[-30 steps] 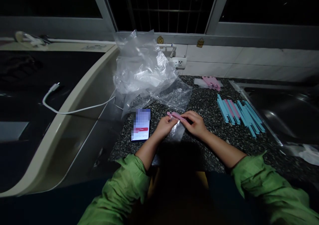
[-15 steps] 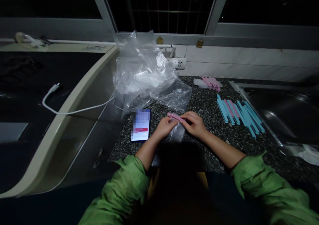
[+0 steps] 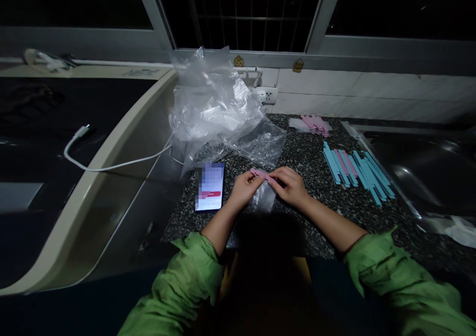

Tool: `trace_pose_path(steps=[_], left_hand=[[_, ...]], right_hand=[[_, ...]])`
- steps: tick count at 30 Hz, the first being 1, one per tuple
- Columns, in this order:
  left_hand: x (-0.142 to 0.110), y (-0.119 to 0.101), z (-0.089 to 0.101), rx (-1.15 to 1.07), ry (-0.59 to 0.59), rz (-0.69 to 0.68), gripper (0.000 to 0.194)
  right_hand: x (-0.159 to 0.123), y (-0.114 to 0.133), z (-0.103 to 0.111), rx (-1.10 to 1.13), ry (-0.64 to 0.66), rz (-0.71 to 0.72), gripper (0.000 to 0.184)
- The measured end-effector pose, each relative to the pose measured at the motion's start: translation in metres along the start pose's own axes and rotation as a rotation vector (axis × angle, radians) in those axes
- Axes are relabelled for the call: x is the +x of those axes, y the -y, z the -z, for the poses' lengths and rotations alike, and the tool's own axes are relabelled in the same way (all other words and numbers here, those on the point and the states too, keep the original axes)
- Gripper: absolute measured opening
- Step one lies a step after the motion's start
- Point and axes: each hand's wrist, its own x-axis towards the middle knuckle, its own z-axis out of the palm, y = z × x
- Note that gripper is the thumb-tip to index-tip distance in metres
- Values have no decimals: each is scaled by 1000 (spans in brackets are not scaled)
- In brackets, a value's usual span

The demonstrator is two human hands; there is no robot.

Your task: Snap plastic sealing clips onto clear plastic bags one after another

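Observation:
Both of my hands meet over the dark speckled counter (image 3: 316, 162). My left hand (image 3: 243, 188) and my right hand (image 3: 291, 185) each pinch an end of a slim pink stick (image 3: 260, 173), fingers closed on it. A small clear plastic sleeve (image 3: 265, 197) hangs between the hands, just under the stick. To the right lies a fanned row of blue and pink sticks (image 3: 357, 171). A few more pink sticks (image 3: 315, 123) rest on clear film at the back of the counter.
A lit phone (image 3: 210, 186) lies left of my hands. A big crumpled clear bag (image 3: 215, 108) stands behind it. A white charging cable (image 3: 107, 165) runs left over a dark surface. A steel sink (image 3: 420, 162) fills the right side, and a wall socket (image 3: 267, 94) sits on the tiles.
My hands have barely shifted; the pink stick stays pinched between them in nearly the same spot.

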Motion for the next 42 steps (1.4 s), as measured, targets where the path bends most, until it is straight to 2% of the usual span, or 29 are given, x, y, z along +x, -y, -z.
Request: trace_pose_path(steps=[4,7,11,16,25,30,42], left_hand=[[1,2,1,53,-72,-35,28],[1,3,3,71,-84,-61,28],[0,1,5,61,-49,-65,28],[0,1,5,50,-4,-88,28],[11,2,10,149,-28,-168,20],[14,6,13,225,1,-229,18],[13,11,14,244,-17,-254,24]], right_hand=[[-1,0,-1,-32,-12,47,13],[-1,1,1,-16,-14,41,13],[0,-4,5,73,-18,-120,24],[-2,-15,6,287,176,-336,26],[-2,-15,7,395,213,-494,30],[-3,-13,4,408,201,-519,28],[-4,-11,3,378,166,-478,25]])
